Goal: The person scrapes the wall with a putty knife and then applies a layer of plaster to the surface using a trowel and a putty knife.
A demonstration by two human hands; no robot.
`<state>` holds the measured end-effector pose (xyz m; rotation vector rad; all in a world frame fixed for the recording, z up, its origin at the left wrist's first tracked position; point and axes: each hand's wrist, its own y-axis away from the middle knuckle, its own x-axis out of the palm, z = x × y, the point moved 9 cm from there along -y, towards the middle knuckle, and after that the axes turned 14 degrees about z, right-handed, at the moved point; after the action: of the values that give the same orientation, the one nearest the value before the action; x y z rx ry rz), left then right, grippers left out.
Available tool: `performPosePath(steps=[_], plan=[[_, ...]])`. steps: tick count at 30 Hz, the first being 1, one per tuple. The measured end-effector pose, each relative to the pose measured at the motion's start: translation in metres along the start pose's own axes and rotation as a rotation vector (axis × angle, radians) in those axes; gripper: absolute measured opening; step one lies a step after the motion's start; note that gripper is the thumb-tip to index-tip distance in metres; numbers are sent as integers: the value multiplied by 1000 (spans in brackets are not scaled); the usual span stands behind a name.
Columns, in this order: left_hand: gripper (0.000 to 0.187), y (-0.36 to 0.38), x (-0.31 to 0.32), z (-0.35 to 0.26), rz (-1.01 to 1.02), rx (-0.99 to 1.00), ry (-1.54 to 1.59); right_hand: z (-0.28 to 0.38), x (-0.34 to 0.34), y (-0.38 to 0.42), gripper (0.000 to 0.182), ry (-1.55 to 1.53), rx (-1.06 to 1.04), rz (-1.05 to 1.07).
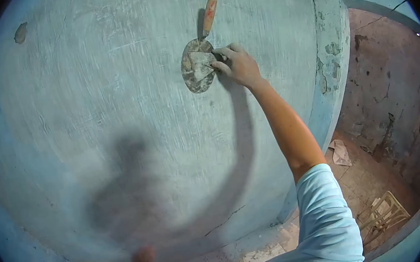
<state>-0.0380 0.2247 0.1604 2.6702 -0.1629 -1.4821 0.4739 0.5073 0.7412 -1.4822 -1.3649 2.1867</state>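
A trowel [200, 64], upper centre, shows a wooden handle [209, 16] and mottled oval blade [195, 81] against a streaked, chalky wall [128, 83]. The right hand [238, 65] bends its fingers at the blade's edge, grip uncertain; the blurred left hand [143, 259], lower left, is unreadable.

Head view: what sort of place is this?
Probably a worn room under repair: a streaky, pale blue-grey wall, a tan wooden tool handle before it, and a cracked, stained reddish-brown wall farther back.

Your one head-worn view faces the wall [138, 77] close up, wide and round-edged, tipped down toward the floor [346, 180].
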Motion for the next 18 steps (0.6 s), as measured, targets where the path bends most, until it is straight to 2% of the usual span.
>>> performPosePath(steps=[2, 3, 6, 7, 13, 18], plan=[[47, -23, -133, -154, -62, -50, 311, -2, -1, -7, 40, 24, -61, -20], [45, -24, -186, -230, -119, 129, 185, -3, -2, -6, 40, 48, -98, -18], [39, -56, -276, -342, -187, 489, 117, -12, -4, 2, 39, 80, -153, -16], [41, -63, -299, -378, -228, 531, 56, -17, -3, 4, 40, 97, -162, -20], [55, -111, -386, -569, -482, 757, -195, -42, -8, 3, 27, 67, -192, -114], [62, -173, -409, -634, -651, 865, -283, -53, -6, -4, 23, 86, -246, -95]])
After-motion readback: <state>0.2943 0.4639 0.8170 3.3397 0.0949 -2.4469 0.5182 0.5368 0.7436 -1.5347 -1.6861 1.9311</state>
